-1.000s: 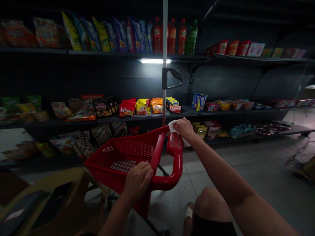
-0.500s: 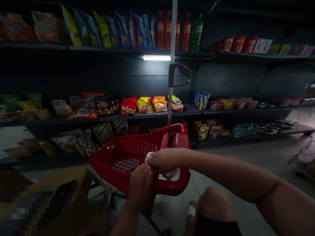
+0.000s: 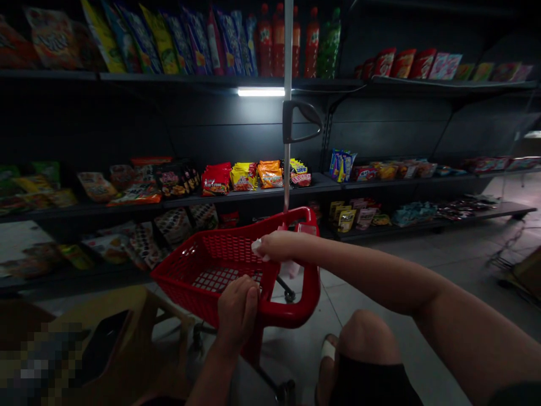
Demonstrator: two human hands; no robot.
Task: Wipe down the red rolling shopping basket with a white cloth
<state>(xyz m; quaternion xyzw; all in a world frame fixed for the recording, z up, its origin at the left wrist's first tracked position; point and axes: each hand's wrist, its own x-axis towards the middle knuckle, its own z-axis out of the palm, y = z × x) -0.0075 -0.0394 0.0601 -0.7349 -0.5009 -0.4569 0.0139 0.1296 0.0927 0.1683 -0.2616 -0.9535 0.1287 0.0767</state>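
A red shopping cart (image 3: 243,237) with a plastic lattice basket stands in front of me. My left hand (image 3: 238,307) is closed over the basket's near rim, beside the handle frame. My right hand (image 3: 276,246) is closed around a white cloth (image 3: 256,247) at the bar between the basket and the handle loop. One end of the cloth sticks out past my fingers, and another part hangs below the hand. My right forearm crosses above the red handle loop (image 3: 310,304) and hides part of it.
Shelves (image 3: 249,197) of snack packets and bottles run behind the cart. A metal pole (image 3: 288,67) with a dark grip (image 3: 301,121) rises at the cart's far side. At the lower left, a phone (image 3: 105,344) lies on a wooden stool (image 3: 122,301). My knee (image 3: 366,338) is at the lower right.
My right hand has moved away from my left hand, up along the bar toward the cart's far side, with the cloth. My left hand stays on the near rim. The view has shifted slightly.
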